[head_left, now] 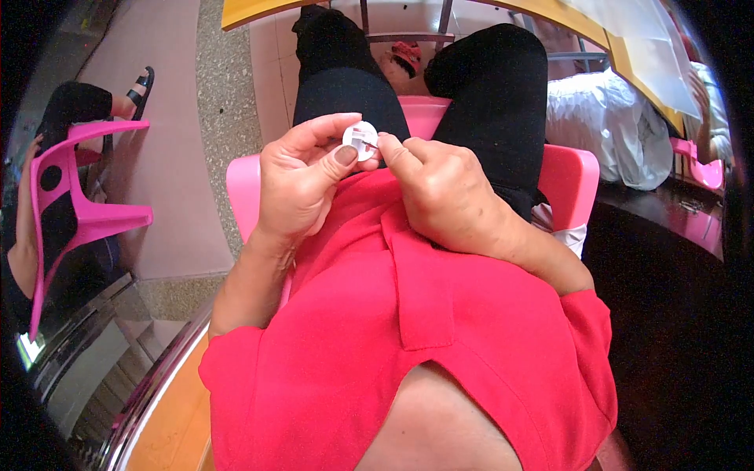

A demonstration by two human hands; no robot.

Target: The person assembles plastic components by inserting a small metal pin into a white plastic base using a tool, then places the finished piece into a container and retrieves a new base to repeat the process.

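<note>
A small white round plastic piece (pixel 360 133), with a recess or slots in its face, is pinched between the thumb and fingers of my left hand (pixel 300 177). It is held up above my lap. My right hand (pixel 444 187) comes in from the right with its fingers curled together, the tips at the piece's right edge. Something small and dark shows at those tips, but I cannot make out what it is, and the curled fingers hide the rest.
I sit on a pink plastic chair (pixel 577 184). A yellow-edged table (pixel 550 17) spans the top, with a white plastic bag (pixel 609 125) below it at right. At left a person sits on another pink chair (pixel 78 196); another person's arm shows at far right.
</note>
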